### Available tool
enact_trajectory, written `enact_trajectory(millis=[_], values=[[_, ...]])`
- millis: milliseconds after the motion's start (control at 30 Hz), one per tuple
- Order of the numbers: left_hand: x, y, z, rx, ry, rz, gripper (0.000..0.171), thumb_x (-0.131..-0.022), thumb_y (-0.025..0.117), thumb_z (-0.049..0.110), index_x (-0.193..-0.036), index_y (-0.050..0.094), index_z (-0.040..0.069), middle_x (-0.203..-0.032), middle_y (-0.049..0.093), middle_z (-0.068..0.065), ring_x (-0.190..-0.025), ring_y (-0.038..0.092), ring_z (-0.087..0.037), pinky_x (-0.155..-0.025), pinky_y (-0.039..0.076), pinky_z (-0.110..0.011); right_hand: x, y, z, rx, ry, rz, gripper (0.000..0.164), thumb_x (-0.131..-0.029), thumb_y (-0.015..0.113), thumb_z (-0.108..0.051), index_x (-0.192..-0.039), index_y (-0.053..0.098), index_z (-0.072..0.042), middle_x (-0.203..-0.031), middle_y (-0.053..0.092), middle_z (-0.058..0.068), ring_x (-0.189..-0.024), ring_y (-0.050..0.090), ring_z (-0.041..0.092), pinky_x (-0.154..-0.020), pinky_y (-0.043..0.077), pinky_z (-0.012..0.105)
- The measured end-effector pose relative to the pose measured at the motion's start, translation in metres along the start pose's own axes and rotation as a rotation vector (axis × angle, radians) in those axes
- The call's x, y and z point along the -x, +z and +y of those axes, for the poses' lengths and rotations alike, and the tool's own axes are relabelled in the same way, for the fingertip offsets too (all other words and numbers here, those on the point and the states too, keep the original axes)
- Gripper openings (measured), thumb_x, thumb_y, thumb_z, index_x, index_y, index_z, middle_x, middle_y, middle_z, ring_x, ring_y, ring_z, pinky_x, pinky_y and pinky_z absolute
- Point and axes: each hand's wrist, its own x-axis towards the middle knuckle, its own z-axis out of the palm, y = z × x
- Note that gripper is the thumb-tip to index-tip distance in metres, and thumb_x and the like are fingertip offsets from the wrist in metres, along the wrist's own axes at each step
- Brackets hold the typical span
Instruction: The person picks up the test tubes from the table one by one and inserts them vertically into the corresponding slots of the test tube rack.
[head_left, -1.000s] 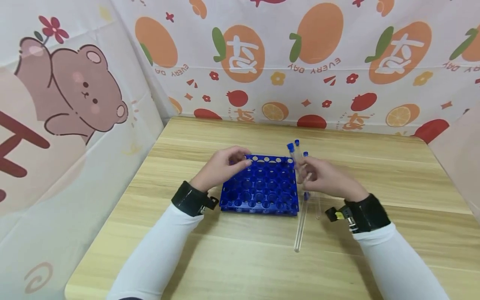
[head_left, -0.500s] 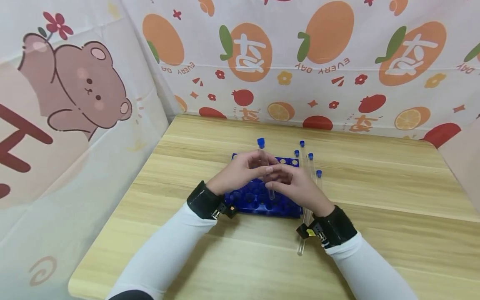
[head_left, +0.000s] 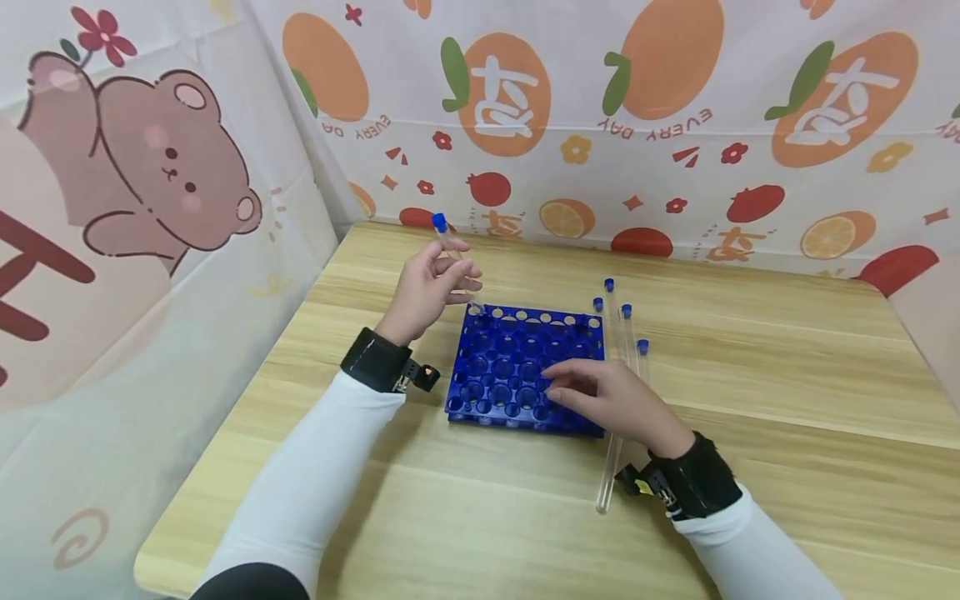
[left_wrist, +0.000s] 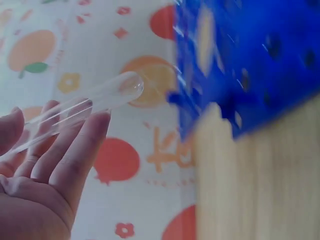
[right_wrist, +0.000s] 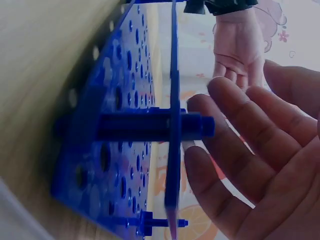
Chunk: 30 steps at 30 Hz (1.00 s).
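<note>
My left hand pinches a clear test tube with a blue cap, held tilted above the far left corner of the blue test tube rack. In the left wrist view the tube's rounded bottom points toward the rack, which is blurred there. Over the right part of the rack hovers my right hand, fingers loosely bent and nothing between them. The right wrist view has its fingers beside the rack's upper plate.
Several capped test tubes lie on the wooden table along the rack's right side, partly under my right hand. A printed curtain hangs behind the table's far edge, and another covers the left side.
My right hand brought a test tube from the right over the rack, where both hands met. The left hand now has it and has moved to the far left corner; the right has drawn back.
</note>
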Motion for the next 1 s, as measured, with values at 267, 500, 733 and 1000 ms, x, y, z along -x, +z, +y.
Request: enact_trajectory(millis=[267, 500, 733, 1000], values=[[-0.002, -0.004, -0.023, -0.204, 0.041, -0.030, 0.025, -0.102, 0.054, 0.019, -0.125, 0.055, 0.009, -0.108, 0.070, -0.021, -0.096, 0.071, -0.026, -0.083, 0.057, -0.032, 0.009, 0.001, -0.002, -0.006, 0.015, -0.076, 0.028, -0.097, 0.063, -0.028, -0.120, 0.069, -0.012, -0.094, 0.069, -0.008, -0.074, 0.060, 0.011, -0.062, 0.051, 0.025], [-0.002, -0.002, -0.040, -0.219, 0.024, -0.103, 0.029, -0.101, 0.055, 0.022, -0.127, 0.058, 0.010, -0.112, 0.068, -0.025, -0.100, 0.070, -0.029, -0.095, 0.053, -0.041, 0.012, -0.001, 0.000, -0.002, 0.011, -0.092, 0.030, -0.098, 0.062, -0.029, -0.121, 0.067, -0.011, -0.095, 0.069, -0.009, -0.079, 0.062, 0.010, -0.067, 0.053, 0.027], [-0.001, 0.000, -0.052, -0.139, -0.046, -0.116, 0.033, -0.099, 0.060, 0.026, -0.126, 0.061, 0.007, -0.117, 0.068, -0.017, -0.108, 0.065, -0.023, -0.097, 0.050, -0.039, 0.015, -0.003, 0.000, 0.010, 0.027, -0.102, 0.031, -0.098, 0.063, -0.030, -0.122, 0.067, -0.012, -0.097, 0.070, -0.009, -0.083, 0.064, 0.008, -0.071, 0.054, 0.029], [0.002, 0.002, -0.070, -0.108, -0.234, -0.152, 0.031, -0.100, 0.059, 0.024, -0.125, 0.062, 0.006, -0.127, 0.063, -0.011, -0.119, 0.056, -0.021, -0.105, 0.043, -0.040, 0.018, -0.002, 0.006, -0.032, 0.072, -0.049, 0.028, -0.098, 0.062, -0.029, -0.119, 0.067, -0.011, -0.094, 0.069, -0.006, -0.081, 0.061, 0.011, -0.067, 0.052, 0.026]])
